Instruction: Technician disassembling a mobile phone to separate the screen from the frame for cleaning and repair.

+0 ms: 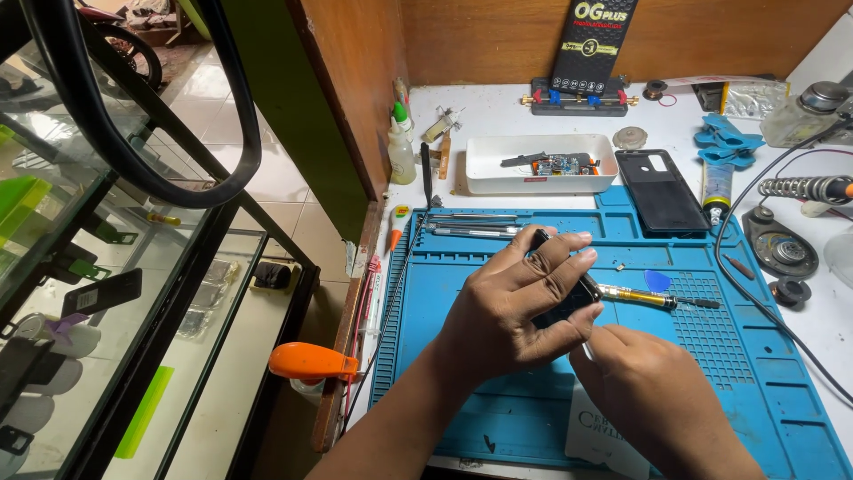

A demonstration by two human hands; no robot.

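My left hand (515, 302) is closed around a small black phone part (573, 298), holding it above the blue work mat (498, 418). My right hand (653, 382) sits just below and right of it, fingers curled near the part's lower edge; what it pinches is hidden. A yellow-handled screwdriver (644, 297) lies on the mat right of the part, next to a blue pick (657, 281). A black phone back cover (662, 191) lies at the mat's far right corner.
A white tray (489, 178) with a circuit board stands behind the mat. Metal tweezers (471, 224) lie along the mat's far edge. A soldering iron stand (804, 188), black cable (764, 307), glue bottle (402, 153) and orange clamp (311, 360) surround it. A glass display case (107, 293) is left.
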